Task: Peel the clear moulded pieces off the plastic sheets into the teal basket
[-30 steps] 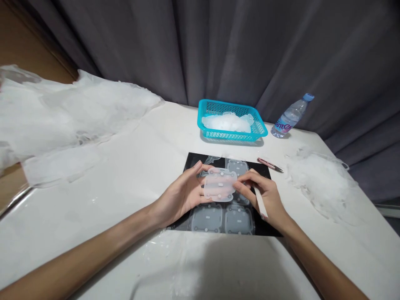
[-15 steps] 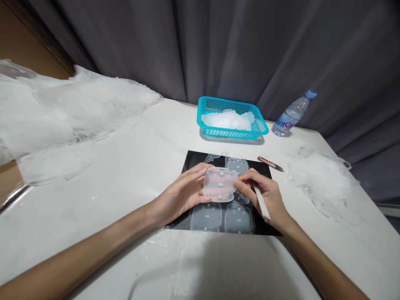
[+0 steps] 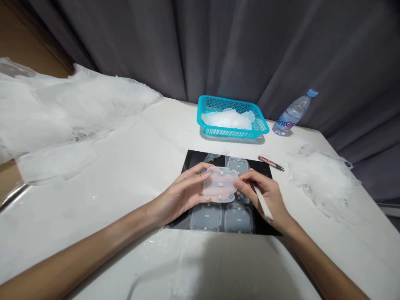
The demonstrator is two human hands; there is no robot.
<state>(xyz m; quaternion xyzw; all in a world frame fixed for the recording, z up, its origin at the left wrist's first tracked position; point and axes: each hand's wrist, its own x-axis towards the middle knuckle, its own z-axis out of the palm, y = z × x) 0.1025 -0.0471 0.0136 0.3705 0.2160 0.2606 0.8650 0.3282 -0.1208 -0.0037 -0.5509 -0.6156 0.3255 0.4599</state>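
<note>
Between my two hands I see a thin translucent moulded sheet (image 3: 220, 189), roughly rectangular with a scalloped outline and small round and oblong marks. My left hand (image 3: 184, 189) grips its left side, with fingers behind it and the thumb side at its upper left. Thumb and fingertips of my right hand (image 3: 265, 193) pinch its right edge. A flat white stick-like tool (image 3: 263, 204) rests in the same right hand, its working end hidden. Beneath lies a black board (image 3: 268, 227), bearing several similar translucent sheets (image 3: 206, 216).
Pink pointed tweezers (image 3: 271, 163) lie right of the board. Behind stands a turquoise basket (image 3: 233, 132) with translucent pieces in it, beside a water bottle (image 3: 292, 114). Heaps of clear-white plastic lie left (image 3: 78, 100) and right (image 3: 328, 183) on the white table (image 3: 131, 166).
My left fingers have shifted slightly onto the sheet's upper left corner. The white tool has tilted a little in my right hand; the sheet stays nearly in place.
</note>
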